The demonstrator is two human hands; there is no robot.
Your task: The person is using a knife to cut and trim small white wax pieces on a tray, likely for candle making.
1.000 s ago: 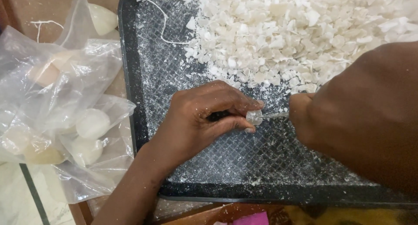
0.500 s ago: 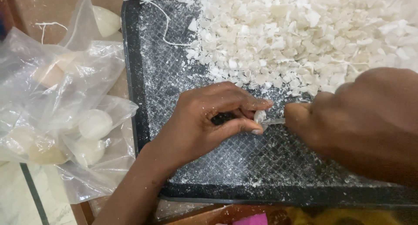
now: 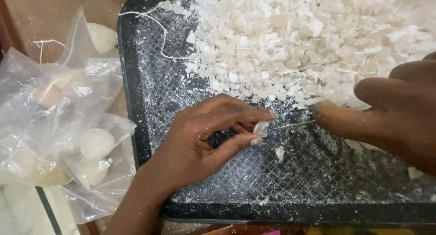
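My left hand [image 3: 206, 139] rests on a black tray [image 3: 141, 139] and pinches a small white wax piece [image 3: 261, 128] between thumb and forefinger. My right hand [image 3: 390, 112] comes in from the right, close to the camera, and holds a thin metal blade [image 3: 295, 124] whose tip touches the wax piece. A loose white chip [image 3: 279, 152] lies on the tray just below the blade. A large heap of white wax flakes [image 3: 313, 39] fills the far half of the tray.
Clear plastic bags [image 3: 59, 126] with round white candle pieces [image 3: 96, 143] lie left of the tray on a brown table. A loose white string [image 3: 159, 30] trails across the tray's far left corner. White dust covers the tray's patterned surface.
My right hand has drawn back to the right, exposing more of the blade. A small chip has dropped onto the tray below the wax piece. The left hand stays put.
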